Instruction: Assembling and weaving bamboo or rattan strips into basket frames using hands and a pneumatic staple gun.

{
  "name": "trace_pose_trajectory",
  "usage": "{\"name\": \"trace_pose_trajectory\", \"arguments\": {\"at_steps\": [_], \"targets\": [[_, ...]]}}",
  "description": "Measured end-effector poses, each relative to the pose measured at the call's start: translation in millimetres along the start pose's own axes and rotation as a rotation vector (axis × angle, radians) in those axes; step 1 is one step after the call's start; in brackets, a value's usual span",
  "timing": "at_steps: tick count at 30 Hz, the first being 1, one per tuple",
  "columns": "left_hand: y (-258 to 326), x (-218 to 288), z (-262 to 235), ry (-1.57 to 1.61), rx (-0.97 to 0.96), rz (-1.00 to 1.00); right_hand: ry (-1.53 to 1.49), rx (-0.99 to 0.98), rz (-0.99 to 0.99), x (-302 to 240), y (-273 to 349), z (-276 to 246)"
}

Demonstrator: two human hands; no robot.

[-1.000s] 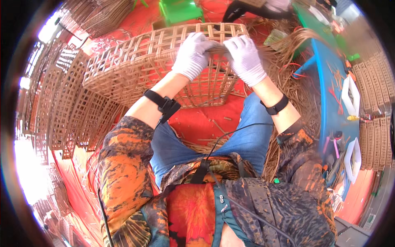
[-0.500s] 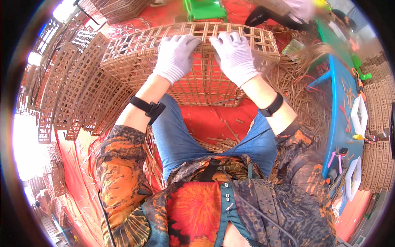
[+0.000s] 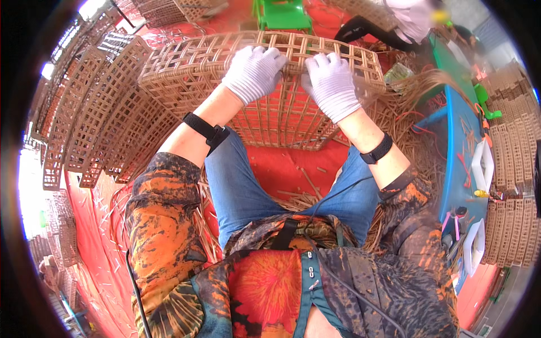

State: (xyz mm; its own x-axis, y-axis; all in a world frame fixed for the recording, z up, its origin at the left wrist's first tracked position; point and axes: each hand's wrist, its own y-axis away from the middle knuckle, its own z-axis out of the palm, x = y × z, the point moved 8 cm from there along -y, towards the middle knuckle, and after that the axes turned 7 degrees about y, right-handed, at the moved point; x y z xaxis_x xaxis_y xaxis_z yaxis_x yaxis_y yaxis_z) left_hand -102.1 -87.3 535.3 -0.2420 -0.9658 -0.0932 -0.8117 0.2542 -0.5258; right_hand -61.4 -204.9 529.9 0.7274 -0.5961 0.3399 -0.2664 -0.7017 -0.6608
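A large brown woven lattice basket stands in front of my knees, its long upper edge running left to right. White gloves cover both hands. My left hand bends its fingers over that edge, left of the basket's middle. A short gap to the right, my right hand is closed on the same edge, thumb on the near side and fingertips over the top. Both sets of fingertips are partly hidden in the weave, so any thin strand in them cannot be made out.
Stacked lattice panels lean at the left. Loose strips lie heaped on the red floor covering at the right, beside a blue table with small tools. Beyond the basket are a green chair and another person.
Both my hands have shifted a little to the right along the basket's edge. The basket stays in about the same place. The view has tilted slightly.
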Motion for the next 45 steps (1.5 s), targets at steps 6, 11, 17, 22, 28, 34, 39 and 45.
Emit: {"name": "trace_pose_trajectory", "arguments": {"at_steps": [6, 11, 17, 22, 28, 34, 39, 45], "targets": [[-1, -5, -8, 0.197, 0.158, -0.106, -0.155, -0.046, -0.001, 8, 4, 4], [-3, -7, -11, 0.303, 0.192, -0.181, -0.348, -0.075, 0.051, 18, -8, -4], [-4, -8, -1, 0.339, 0.119, -0.188, -0.339, -0.303, 0.118, 26, -13, 9], [-4, -6, 4, 0.274, 0.090, -0.188, -0.366, -0.331, 0.111, 24, -12, 16], [16, -5, -13, 0.182, 0.100, -0.058, -0.318, -0.232, 0.053, 17, -11, -4], [63, -63, -38, 0.035, -0.012, -0.219, -0.417, -0.062, -0.019, -23, -27, -34], [66, -67, -42, -0.045, -0.009, -0.180, -0.254, -0.036, -0.045, -76, -48, -21], [60, -72, -27, -0.251, -0.079, -0.229, -0.068, 0.161, 0.011, -81, -57, -6]]}}
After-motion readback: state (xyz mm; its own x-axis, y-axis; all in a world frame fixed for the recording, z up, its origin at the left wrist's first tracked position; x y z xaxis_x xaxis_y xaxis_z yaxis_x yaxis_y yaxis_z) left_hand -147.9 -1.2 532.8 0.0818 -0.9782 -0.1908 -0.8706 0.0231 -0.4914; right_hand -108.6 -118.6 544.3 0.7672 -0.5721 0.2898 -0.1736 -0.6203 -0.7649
